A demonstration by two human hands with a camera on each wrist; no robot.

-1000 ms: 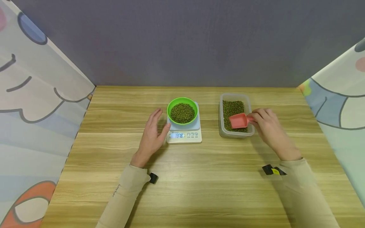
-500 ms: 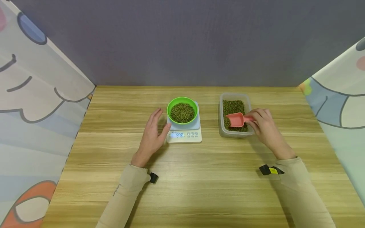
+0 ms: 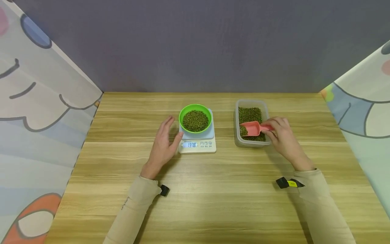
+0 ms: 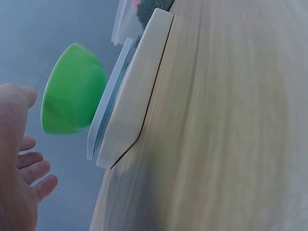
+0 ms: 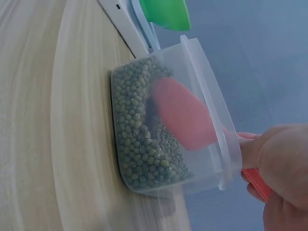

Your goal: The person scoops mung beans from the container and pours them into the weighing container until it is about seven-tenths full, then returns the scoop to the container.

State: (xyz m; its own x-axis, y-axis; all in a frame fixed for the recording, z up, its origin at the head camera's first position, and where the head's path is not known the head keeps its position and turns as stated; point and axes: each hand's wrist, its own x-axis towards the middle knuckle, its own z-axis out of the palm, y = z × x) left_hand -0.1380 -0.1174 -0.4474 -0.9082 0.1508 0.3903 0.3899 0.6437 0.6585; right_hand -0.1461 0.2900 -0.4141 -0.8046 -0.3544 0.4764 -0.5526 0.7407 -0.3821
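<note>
My right hand (image 3: 283, 139) grips the handle of a pink scoop (image 3: 253, 128), whose front end dips into mung beans (image 3: 250, 114) inside a clear plastic container (image 3: 253, 144). Some beans lie at the scoop's mouth. Through the container's wall in the right wrist view the scoop (image 5: 185, 115) slants down into the beans. My left hand (image 3: 161, 147) is held with fingers extended and thumb apart, just left of a kitchen scale (image 3: 198, 149) that reads 137.8. On the scale sits a green bowl (image 3: 183, 114) with mung beans in it. The left hand holds nothing.
All of it stands on a wood-grain table (image 3: 219, 189). A grey wall (image 3: 207, 47) rises behind, and cartoon-printed panels flank both sides. Bare tabletop separates the scale from the container.
The scoop has shifted slightly left and sunk into the beans, with some now at its mouth. My right hand moved a little left with it. The left hand and the reading stayed the same.
</note>
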